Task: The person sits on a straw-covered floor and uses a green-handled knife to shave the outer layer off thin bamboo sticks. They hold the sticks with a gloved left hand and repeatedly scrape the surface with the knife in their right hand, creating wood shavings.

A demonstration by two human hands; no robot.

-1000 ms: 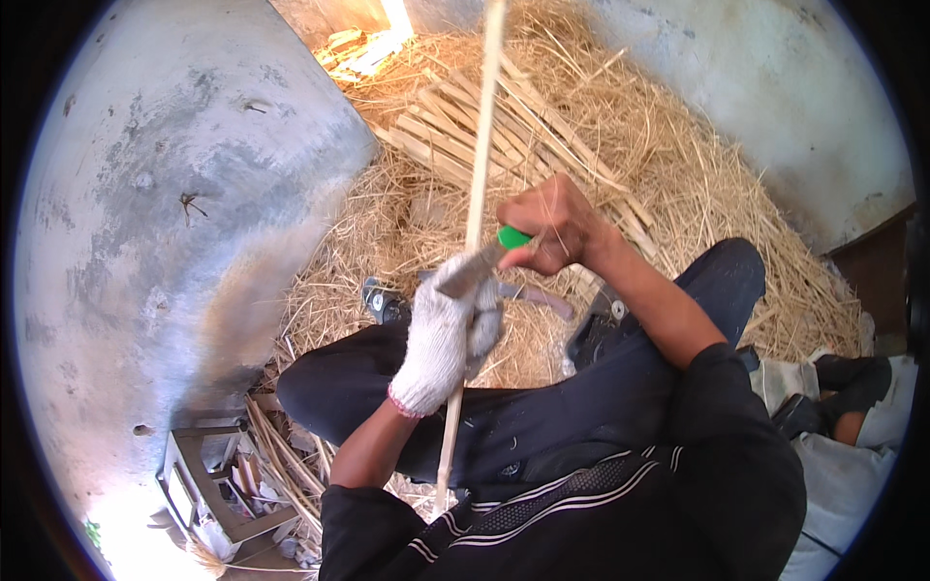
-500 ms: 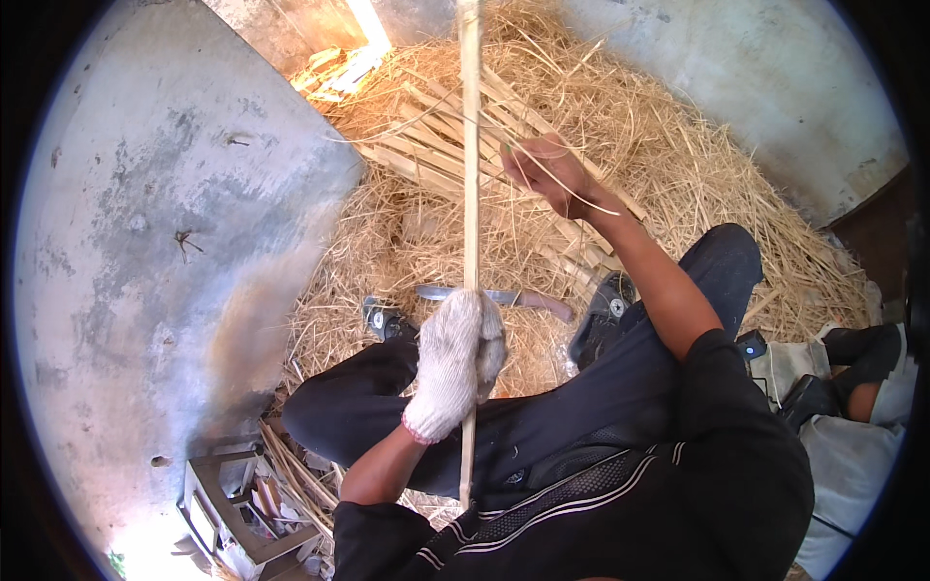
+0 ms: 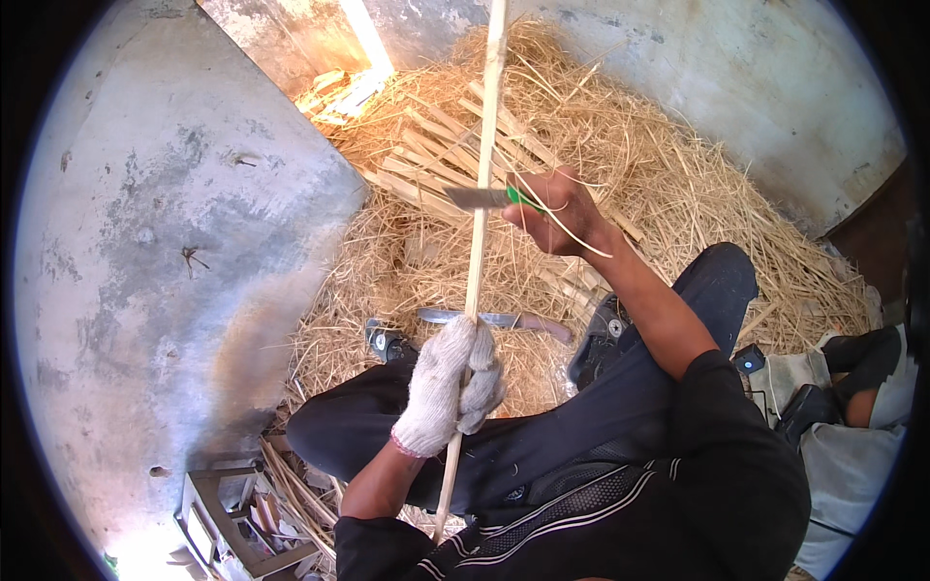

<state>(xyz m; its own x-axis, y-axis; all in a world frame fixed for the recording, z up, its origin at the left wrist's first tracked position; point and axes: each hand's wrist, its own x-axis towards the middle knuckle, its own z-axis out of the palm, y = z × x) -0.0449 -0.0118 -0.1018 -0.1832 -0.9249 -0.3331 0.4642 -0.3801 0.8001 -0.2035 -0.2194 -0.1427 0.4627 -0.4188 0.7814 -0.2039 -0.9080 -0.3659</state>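
Observation:
My left hand, in a white knitted glove, is closed around a long pale strip of split wood or bamboo. The strip runs from my lap up past the top edge of the view, leaning slightly right. Farther up, my bare right hand grips a knife by its green handle. The knife's dark blade points left and crosses the strip. A thin curled shaving hangs over the right hand. On the floor beyond my left hand lies a second knife with a brown handle.
Shavings cover the floor in a heap, with several flat strips on top. Walls stand left and back right. A wooden stool-like frame holds scraps at lower left. Another person's shoe shows at right.
The strip has tilted, its top to the right and its lower end to the left. My right hand has moved slightly lower, and its knife blade now shows across the strip.

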